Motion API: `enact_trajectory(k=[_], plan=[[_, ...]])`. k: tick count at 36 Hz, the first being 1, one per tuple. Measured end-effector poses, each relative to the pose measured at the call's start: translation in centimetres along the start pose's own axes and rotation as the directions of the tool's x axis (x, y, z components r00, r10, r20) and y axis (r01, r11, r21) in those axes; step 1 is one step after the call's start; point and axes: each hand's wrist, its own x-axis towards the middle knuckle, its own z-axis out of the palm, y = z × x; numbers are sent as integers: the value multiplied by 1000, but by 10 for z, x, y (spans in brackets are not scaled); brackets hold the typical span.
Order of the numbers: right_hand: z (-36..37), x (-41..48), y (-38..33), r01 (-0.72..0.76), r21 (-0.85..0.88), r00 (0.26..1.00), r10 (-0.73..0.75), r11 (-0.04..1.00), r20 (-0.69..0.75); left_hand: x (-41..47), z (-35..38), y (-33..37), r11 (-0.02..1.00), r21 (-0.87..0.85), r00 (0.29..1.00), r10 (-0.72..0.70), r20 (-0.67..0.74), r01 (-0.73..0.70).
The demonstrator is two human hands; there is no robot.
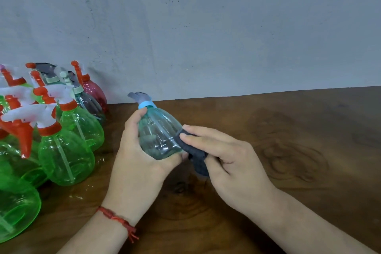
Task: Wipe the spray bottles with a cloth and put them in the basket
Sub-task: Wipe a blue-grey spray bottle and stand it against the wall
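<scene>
My left hand (136, 150) grips a clear pale-blue spray bottle (159, 132) from below and the left, tilted with its grey trigger head and light-blue collar pointing away and to the left. My right hand (222, 154) holds a dark grey cloth (195, 154) and presses it against the bottle's right side. Part of the cloth is hidden under my fingers. No basket is in view.
Several green spray bottles (66, 154) with orange and white heads crowd the table's left side. A dark grey bottle (90, 105) and a red bottle (94, 90) stand behind them by the wall (206, 27). The brown wooden table (288, 140) extends right.
</scene>
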Motion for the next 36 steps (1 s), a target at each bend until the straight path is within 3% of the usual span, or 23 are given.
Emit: enact_trajectory(k=[6, 11, 15, 19, 24, 29, 36], plan=[[-3, 4, 3, -58, 19, 995, 59, 998, -84, -8, 5, 10, 976, 128, 980, 161, 119, -176], [-12, 11, 4, -225, 249, 959, 260, 942, -115, -15, 12, 14, 908, 213, 913, 296, 282, -360], [-19, 14, 0, -333, 418, 923, 382, 845, -38, -15, 9, 15, 938, 113, 911, 282, 301, -327], [-23, 17, -2, -351, 512, 912, 411, 784, -4, -14, 10, 15, 954, 53, 913, 264, 309, -294], [-16, 12, 7, -282, 372, 940, 332, 884, -79, -16, 15, 11, 937, 138, 901, 255, 352, -320], [-8, 8, 12, -259, 312, 953, 294, 914, -70, -19, 17, 12, 941, 170, 931, 239, 275, -291], [-5, 3, 9, -133, 157, 991, 136, 979, -8, -13, 15, 2, 998, 48, 996, 48, 76, -52]])
